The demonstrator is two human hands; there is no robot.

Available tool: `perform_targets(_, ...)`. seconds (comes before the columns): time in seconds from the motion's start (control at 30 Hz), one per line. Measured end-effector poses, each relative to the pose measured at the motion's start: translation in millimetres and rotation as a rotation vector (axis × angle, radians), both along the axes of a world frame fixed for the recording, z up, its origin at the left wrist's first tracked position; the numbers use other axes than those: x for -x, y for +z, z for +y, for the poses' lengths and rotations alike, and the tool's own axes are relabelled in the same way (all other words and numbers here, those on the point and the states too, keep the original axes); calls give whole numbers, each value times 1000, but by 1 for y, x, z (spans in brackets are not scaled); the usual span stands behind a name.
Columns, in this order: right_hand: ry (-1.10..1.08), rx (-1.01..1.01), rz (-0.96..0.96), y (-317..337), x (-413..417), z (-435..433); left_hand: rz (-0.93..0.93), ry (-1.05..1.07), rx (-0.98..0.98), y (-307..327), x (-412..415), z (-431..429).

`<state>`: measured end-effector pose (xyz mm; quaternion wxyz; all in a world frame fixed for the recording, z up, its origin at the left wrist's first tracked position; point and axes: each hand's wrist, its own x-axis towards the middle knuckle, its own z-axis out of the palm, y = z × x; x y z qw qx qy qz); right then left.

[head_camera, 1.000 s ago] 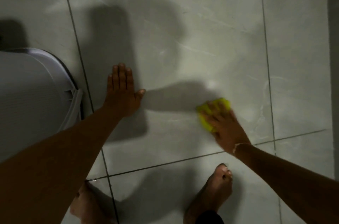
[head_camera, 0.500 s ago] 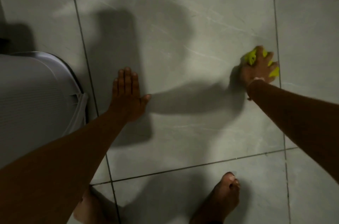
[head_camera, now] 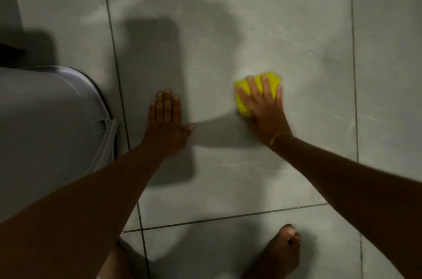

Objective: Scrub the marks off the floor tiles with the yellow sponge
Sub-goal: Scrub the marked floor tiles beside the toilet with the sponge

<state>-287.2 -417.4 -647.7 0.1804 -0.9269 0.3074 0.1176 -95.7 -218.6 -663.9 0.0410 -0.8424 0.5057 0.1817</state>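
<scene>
Your right hand (head_camera: 265,107) lies spread, fingers splayed over the yellow sponge (head_camera: 245,96), pressing it flat onto the large grey floor tile (head_camera: 285,38). At its nine o'clock, your left hand (head_camera: 166,123) rests open and empty, palm down on the same tile. Further toward nine o'clock stands a pale plastic bin (head_camera: 45,130). At six o'clock, a bare foot (head_camera: 280,253).

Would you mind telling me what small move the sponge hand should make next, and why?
Probably sweep the yellow sponge toward the right grout line: the right hand presses it flat mid-tile, pale streaks show on the tile that side, and the left hand braces.
</scene>
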Motion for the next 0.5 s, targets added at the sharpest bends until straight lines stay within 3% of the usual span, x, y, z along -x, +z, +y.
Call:
perform_targets(0.03,129,-39,13,5,22,6,14,15,-3,1,0,-1)
perform_targets(0.07,103,-40,22,6,41,4,28,26,-9,3,-1,-2)
perform_targets(0.1,-48,-21,33,6,51,-2,41,27,-17,4,0,-2)
perform_targets(0.2,-863,-64,73,3,10,-25,34,19,-27,1,0,-1)
perform_targets(0.23,-923,-73,86,5,-14,-23,19,20,-32,0,0,0)
perform_targets(0.27,-799,-48,60,4,-31,-13,12,19,-37,-2,0,1)
perform_targets(0.37,120,-14,-81,-1,-19,53,11,14,-31,-3,1,0)
perform_targets(0.4,297,-38,-46,4,-1,69,18,29,-30,-3,0,0)
perform_targets(0.43,309,-47,-4,5,15,73,29,36,-32,-2,0,0)
perform_targets(0.5,45,-23,2,0,17,60,34,32,-13,-2,0,2)
